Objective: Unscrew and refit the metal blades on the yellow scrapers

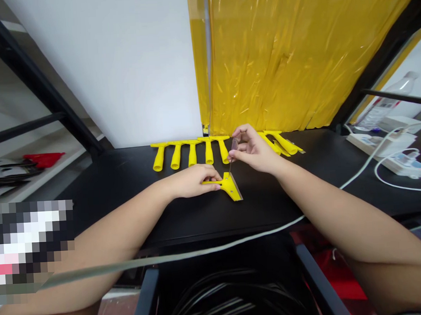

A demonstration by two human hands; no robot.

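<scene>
While the left hand [192, 181] pins a yellow scraper [229, 186] flat, the right hand [253, 150] works above it.
Left fingers clamp the handle; right fingers pinch a small screwdriver [233, 152] upright on the blade head.

Open tabletop near and to the sides; clutter at the back and far right.

From the yellow scraper [229, 186] pinned by the left hand [194, 181], the black table [127, 180] lies bare toward 9 o'clock and toward 6 o'clock up to its front edge, where a grey cable [201, 253] runs across. At 12 o'clock a row of yellow handles [191, 154] blocks the way, with the yellow plastic curtain [290, 54] close behind them. The right hand [254, 150] holds a screwdriver [233, 151] upright just above the scraper, closing the 1 o'clock approach. Toward 3 o'clock the surface is free until the white power strips [389, 148] and their looping white cord [391, 178].
</scene>
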